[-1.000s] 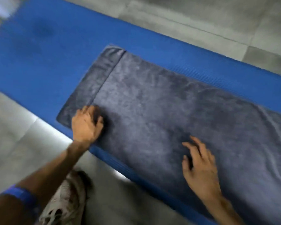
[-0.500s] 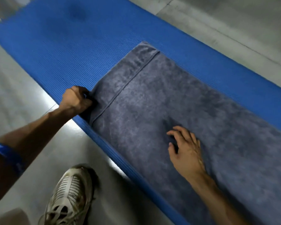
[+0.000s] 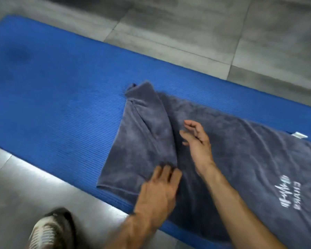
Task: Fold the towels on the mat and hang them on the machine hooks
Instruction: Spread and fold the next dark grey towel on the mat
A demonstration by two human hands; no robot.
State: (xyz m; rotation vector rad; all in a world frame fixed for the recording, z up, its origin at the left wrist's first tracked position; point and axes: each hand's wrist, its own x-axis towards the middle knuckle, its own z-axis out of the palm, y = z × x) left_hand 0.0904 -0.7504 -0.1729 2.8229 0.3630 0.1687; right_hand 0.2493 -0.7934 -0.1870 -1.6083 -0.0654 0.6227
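Folding the grey towel (image 3: 241, 159) on the blue mat (image 3: 61, 105).

My left hand (image 3: 160, 189) presses flat on the towel's folded-over end; my right hand (image 3: 196, 139) hovers just beside that fold, fingers loosely spread.

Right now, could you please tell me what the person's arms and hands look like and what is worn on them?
Both forearms are bare, with no sleeves in view. The left hand and the right hand wear no gloves, and no rings or watch show. The picture is slightly blurred, so fine detail cannot be told.
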